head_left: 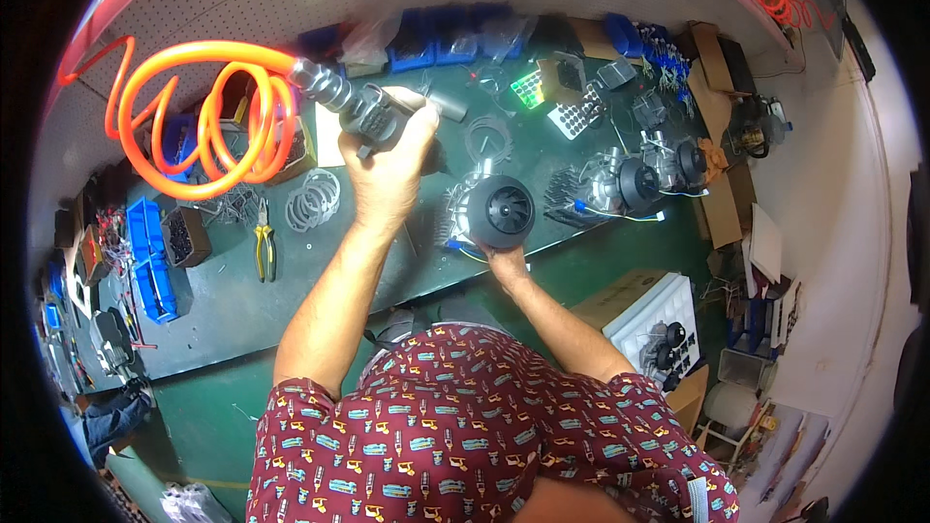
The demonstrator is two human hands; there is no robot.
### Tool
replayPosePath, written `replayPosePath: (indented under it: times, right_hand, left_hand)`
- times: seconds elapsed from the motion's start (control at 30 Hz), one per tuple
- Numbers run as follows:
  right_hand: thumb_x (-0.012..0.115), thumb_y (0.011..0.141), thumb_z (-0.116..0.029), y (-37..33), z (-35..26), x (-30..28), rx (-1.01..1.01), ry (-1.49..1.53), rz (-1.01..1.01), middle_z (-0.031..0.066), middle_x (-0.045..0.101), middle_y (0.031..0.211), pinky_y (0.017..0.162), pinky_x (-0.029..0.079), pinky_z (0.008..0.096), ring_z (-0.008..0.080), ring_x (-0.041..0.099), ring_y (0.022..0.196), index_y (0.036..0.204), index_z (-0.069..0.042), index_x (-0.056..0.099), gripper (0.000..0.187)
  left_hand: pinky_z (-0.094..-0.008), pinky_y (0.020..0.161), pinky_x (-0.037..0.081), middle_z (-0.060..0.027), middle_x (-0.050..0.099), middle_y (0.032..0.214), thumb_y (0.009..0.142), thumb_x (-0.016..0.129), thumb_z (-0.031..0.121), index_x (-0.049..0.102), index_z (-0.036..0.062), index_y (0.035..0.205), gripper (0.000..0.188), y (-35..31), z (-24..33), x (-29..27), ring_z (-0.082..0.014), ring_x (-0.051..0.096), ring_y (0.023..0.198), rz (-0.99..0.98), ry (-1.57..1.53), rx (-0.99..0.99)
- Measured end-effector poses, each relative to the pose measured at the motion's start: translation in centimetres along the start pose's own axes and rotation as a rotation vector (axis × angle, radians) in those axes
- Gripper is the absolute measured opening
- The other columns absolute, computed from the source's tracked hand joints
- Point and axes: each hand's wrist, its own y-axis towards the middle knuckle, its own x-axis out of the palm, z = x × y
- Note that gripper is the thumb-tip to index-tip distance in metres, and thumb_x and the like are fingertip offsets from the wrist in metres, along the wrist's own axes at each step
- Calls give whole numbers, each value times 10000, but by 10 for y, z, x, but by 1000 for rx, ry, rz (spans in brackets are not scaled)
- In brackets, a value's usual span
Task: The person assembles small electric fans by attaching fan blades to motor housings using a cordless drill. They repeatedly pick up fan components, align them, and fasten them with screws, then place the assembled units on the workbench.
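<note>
My left hand (395, 169) is raised over the bench, its fingers wrapped round a dark pneumatic tool (370, 118) with a silvery barrel-like end at the right. A metal coupling joins the tool to a thick orange coiled air hose (208, 50). My right hand (506, 263) grips the near side of a blower-like assembly (470, 208), which has a silver finned metal housing and a round black fan (509, 212). The hand's fingers are partly hidden beneath the assembly. A blue connector and thin wires lie at its near left. The tool stays apart from the assembly, up and to its left.
Two similar assemblies (620, 182) stand to the right. Yellow-handled pliers (263, 244), thin ring gaskets (313, 201) and blue bins (150, 266) lie on the left. A white sheet with black dots (579, 116) lies farther back. Below the bench's right edge sits a white foam tray (644, 315).
</note>
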Motion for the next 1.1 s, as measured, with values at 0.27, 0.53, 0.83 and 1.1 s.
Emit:
replayPosePath:
  times: [0.27, 0.53, 0.83, 1.1]
  right_hand:
    - [760, 886, -260, -2, 42, -5, -54, -183, -4, 94, 518, 1403, 1064, 395, 362, 208, 494, 1273, 1437, -46, 420, 682]
    - [773, 870, -296, -3, 37, -7, -12, -108, 7, 101, 507, 1416, 1078, 380, 372, 225, 477, 1293, 1440, -45, 416, 717]
    - [765, 876, -294, -2, 31, -5, 6, 13, 25, 128, 512, 1404, 1069, 385, 368, 241, 490, 1269, 1431, -9, 407, 719]
    - [730, 898, -271, -3, 40, -1, -251, -323, 60, 150, 572, 1344, 1050, 406, 384, 294, 523, 1248, 1364, -2, 495, 587]
  left_hand:
    - [-265, 660, 495, -2, 644, 833, 803, 760, 29, 650, 48, 902, 149, -3, -11, -3, -96, 601, 726, 36, 34, 75]
    - [-242, 567, 488, -5, 634, 786, 830, 733, 16, 641, 45, 909, 125, -7, -10, 3, -82, 594, 627, 26, 62, 74]
    - [-299, 752, 522, -43, 680, 914, 795, 711, 74, 679, 17, 975, 192, 8, -5, 44, -126, 635, 814, -776, 149, -21]
    - [-311, 720, 503, -35, 593, 820, 765, 699, 52, 604, 21, 1007, 261, 4, -25, 69, -125, 563, 763, -875, 228, -16]
